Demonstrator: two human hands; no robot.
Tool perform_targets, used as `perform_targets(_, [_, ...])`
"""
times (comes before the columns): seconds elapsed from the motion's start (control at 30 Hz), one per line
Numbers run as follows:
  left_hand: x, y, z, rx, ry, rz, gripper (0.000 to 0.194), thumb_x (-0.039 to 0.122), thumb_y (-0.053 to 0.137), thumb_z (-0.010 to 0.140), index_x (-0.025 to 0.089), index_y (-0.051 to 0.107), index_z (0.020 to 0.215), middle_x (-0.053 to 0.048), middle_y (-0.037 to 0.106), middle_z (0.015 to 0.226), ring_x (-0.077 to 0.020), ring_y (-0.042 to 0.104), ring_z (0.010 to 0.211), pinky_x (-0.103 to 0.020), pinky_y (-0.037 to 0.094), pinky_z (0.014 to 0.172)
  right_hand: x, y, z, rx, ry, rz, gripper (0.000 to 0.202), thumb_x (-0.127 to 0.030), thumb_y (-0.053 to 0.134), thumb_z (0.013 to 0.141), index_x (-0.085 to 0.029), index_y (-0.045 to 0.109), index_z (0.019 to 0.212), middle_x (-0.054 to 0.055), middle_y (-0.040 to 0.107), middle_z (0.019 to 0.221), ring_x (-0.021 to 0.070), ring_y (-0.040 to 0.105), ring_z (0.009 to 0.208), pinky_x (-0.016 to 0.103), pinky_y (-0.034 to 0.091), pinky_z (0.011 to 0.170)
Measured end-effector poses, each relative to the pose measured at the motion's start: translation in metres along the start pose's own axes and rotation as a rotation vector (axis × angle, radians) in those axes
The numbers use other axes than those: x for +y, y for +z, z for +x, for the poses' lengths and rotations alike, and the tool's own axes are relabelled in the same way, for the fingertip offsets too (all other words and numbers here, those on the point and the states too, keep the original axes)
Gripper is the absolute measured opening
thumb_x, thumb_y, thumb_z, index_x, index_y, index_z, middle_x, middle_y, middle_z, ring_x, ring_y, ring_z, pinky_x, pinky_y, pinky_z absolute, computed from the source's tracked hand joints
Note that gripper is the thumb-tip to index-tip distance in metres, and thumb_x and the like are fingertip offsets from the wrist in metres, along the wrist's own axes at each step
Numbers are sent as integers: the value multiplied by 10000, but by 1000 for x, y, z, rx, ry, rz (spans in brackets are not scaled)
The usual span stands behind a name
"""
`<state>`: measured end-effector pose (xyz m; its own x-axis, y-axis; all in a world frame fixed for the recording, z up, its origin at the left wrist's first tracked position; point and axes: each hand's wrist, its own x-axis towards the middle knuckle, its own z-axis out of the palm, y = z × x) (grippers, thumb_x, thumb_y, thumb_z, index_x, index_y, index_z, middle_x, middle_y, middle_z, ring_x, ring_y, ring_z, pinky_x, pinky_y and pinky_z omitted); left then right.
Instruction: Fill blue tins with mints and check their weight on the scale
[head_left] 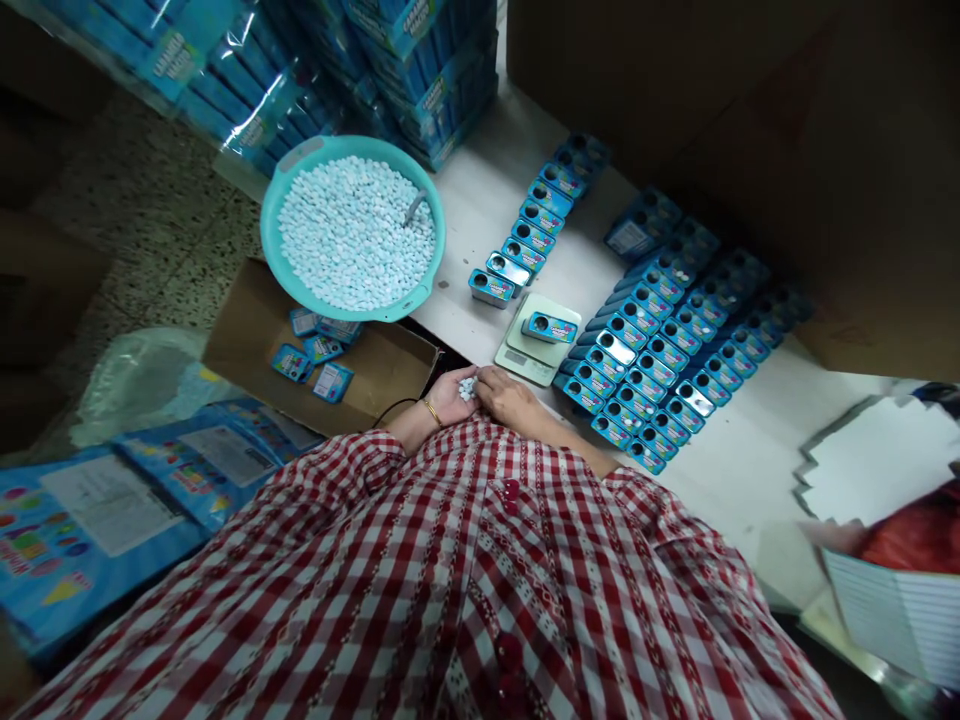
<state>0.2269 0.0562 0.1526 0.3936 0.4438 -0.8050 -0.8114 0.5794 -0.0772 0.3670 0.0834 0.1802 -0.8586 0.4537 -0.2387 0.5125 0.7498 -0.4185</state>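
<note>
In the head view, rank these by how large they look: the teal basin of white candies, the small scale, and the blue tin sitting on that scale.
1. Teal basin, clearly the largest.
2. Scale, much smaller.
3. Blue tin on the scale, smallest.

All three sit at a similar distance from the camera, so the order looks reliable.

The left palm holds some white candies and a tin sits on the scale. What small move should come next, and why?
Probably the right hand should pick a few candies from the left hand and drop them into the tin on the scale. That tin appears open on top, the right fingers already touch the pile, and the scale lies just beyond both hands.
</note>
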Motion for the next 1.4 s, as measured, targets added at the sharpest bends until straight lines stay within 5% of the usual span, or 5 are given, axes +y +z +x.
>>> perform_targets(0.5, [10, 21, 5, -111, 77, 107, 292, 172, 387, 883, 37, 642, 931, -175, 691, 964, -231, 657, 944, -342, 501, 838, 78, -38, -15, 741, 387, 481, 150, -195, 514, 823, -196, 660, 856, 47, 633, 853, 155, 585, 788, 295, 501, 705])
perform_targets(0.73, [5, 42, 34, -46, 100, 4, 297, 162, 380, 904, 99, 599, 713, -47, 610, 551, -117, 590, 507, -252, 517, 632, 46, -28, -8, 477, 108, 388, 254, -230, 457, 897, -216, 651, 1061, 78, 634, 1060, 167, 580, 983, 312, 486, 857])
perform_targets(0.93, [17, 49, 54, 0, 80, 25, 304, 199, 375, 921, 84, 608, 764, -97, 638, 660, -130, 633, 611, -189, 489, 518, 77, -34, -25, 590, 390, 32, 336, -284, 413, 921, -183, 565, 1203, 121, 558, 1213, 223, 497, 1105, 389, 416, 950])
perform_targets(1.17, [38, 13, 29, 38, 53, -3, 256, 209, 426, 900, 106, 583, 726, -33, 531, 552, -65, 461, 406, -125, 246, 302, 94, -34, -20, 294, 458, -117, 395, -266, 482, 865, -112, 526, 1225, 149, 582, 1097, 276, 477, 987, 407, 418, 867])
perform_targets(1.4, [42, -14, 6, 113, 136, -29, 245, 189, 408, 900, 110, 565, 730, -21, 524, 559, -56, 443, 398, -124, 249, 299, 56, -17, 60, 239, 350, -41, 385, -260, 468, 897, -71, 492, 1231, 184, 552, 1134, 271, 465, 1000, 395, 446, 842])
